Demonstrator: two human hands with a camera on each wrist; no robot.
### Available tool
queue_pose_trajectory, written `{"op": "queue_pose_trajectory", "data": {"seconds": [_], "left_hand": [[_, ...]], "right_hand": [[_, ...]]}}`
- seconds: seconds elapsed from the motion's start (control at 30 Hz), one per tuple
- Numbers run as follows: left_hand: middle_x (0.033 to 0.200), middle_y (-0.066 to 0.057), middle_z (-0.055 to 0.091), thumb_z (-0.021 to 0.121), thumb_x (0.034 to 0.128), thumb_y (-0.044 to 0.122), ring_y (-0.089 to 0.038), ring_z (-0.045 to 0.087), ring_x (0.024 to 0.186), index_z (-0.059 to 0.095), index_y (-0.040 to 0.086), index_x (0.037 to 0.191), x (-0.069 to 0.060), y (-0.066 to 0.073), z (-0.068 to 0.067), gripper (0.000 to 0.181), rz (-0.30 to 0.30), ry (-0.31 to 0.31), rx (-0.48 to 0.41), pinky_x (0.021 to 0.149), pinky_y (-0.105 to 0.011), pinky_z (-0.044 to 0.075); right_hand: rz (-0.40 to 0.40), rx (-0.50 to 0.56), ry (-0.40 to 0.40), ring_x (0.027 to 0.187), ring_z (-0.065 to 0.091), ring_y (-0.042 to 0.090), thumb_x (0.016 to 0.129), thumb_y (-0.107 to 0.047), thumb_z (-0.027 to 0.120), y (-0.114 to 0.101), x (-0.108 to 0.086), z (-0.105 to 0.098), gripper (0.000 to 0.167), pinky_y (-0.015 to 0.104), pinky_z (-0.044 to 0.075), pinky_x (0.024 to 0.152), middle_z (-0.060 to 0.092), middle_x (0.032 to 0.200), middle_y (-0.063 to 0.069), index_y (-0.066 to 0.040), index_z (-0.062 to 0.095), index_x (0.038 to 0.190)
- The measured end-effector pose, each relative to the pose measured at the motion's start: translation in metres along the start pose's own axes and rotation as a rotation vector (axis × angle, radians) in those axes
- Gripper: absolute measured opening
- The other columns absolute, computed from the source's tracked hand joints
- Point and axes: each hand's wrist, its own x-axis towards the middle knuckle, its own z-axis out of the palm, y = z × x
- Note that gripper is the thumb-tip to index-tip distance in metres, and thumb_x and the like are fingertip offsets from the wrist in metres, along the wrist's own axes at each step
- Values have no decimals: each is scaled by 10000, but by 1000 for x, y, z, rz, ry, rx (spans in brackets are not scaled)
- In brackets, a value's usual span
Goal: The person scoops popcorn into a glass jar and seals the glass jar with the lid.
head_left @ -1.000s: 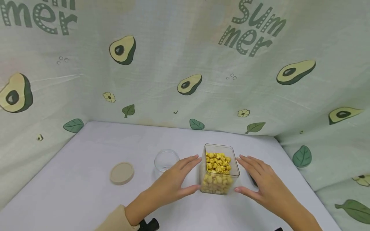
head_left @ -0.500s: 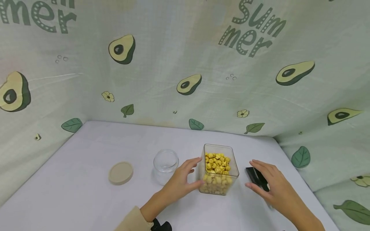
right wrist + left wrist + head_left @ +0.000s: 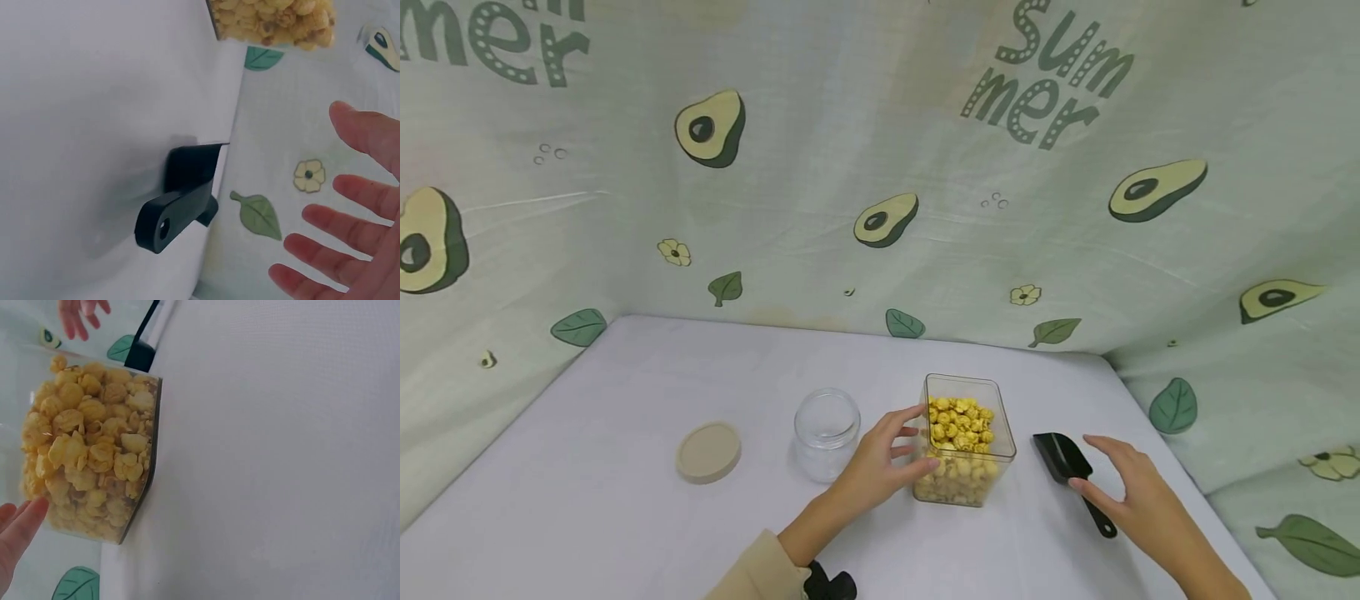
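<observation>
A clear square container [image 3: 966, 479], partly filled with yellow popcorn [image 3: 962, 425], stands upright on the table. My left hand [image 3: 880, 467] is at its left side, fingers loosely bent along the left wall and the thumb at the front left corner. In the left wrist view, fingertips [image 3: 39, 507] lie against or very near the container wall; contact is hard to tell. On the right, a black scoop [image 3: 1063, 458] lies with its handle toward me. My right hand [image 3: 1146, 500] hovers just right of the scoop, thumb and fingers apart, holding nothing.
An uncovered clear round jar [image 3: 826, 442] stands left of the container, partly behind my left wrist. Farther left lies a round beige lid [image 3: 708, 452]. The white table [image 3: 625, 517] meets an avocado-print cloth [image 3: 805, 183] at the back and sides.
My right hand has moved right, away from the container, toward the scoop, which now shows more fully. My left hand has shifted slightly right, its thumb now at the container's front corner.
</observation>
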Motion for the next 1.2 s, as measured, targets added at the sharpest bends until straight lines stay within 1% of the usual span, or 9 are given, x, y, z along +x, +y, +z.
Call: {"op": "queue_pose_trajectory", "data": {"seconds": [0.1, 0.2, 0.3, 0.4, 0.53, 0.77, 1.0, 1.2], "left_hand": [[1354, -101, 442, 686, 850, 244, -264, 526, 1165, 379, 119, 1407, 1, -1, 1, 648, -11, -1, -25, 932, -353, 506], [1362, -95, 434, 690, 846, 241, -259, 526, 1166, 379, 119, 1406, 2, -2, 2, 652, -16, -2, -44, 922, -353, 512], [1368, -85, 429, 695, 841, 235, -249, 524, 1167, 380, 115, 1406, 3, -1, 3, 658, -23, -2, -57, 909, -336, 519], [1370, -78, 427, 696, 840, 232, -241, 524, 1167, 378, 115, 1408, 3, 0, 3, 661, -30, -4, -67, 900, -314, 523], [1365, -82, 432, 696, 840, 230, -244, 523, 1165, 382, 109, 1404, 4, 0, 2, 658, -32, -1, -68, 894, -294, 524], [1372, -80, 432, 694, 841, 226, -245, 521, 1173, 386, 113, 1403, 4, 0, -1, 652, -41, -12, -75, 901, -267, 516], [1374, -79, 432, 698, 837, 213, -248, 526, 1164, 391, 107, 1398, 4, -1, -1, 648, -32, -12, -78, 894, -264, 519], [1381, -94, 426, 693, 841, 209, -271, 522, 1167, 390, 103, 1398, 5, -1, -1, 644, -23, -16, -80, 895, -287, 523]], "right_hand": [[66, -4, -39, 1015, 521, 425, 783, -289, 742, 11, -2, 4, 624, 527, 477, 769, 532, 1170, 272, 56, 493, 1239], [165, -2, -102, 912, 575, 392, 800, -324, 724, 21, -3, 7, 666, 475, 530, 689, 549, 1102, 277, 88, 465, 1255], [260, 10, -172, 853, 588, 342, 812, -357, 704, 30, -1, 10, 700, 433, 531, 670, 563, 1024, 260, 125, 445, 1247], [314, 0, -222, 812, 577, 267, 805, -366, 703, 35, -1, 12, 706, 356, 505, 638, 578, 951, 194, 143, 450, 1224], [333, 4, -246, 772, 562, 206, 795, -340, 715, 37, -2, 16, 678, 286, 461, 604, 576, 889, 121, 146, 464, 1195], [394, 45, -299, 720, 550, 150, 792, -336, 720, 35, -5, 22, 635, 264, 444, 569, 552, 795, 33, 138, 491, 1148], [379, 26, -271, 720, 514, 156, 786, -285, 730, 32, -6, 26, 502, 270, 428, 580, 564, 783, 25, 90, 551, 1069], [406, 26, -261, 695, 491, 152, 792, -270, 721, 31, -6, 25, 452, 266, 415, 568, 559, 770, 26, 86, 569, 1025]]}}
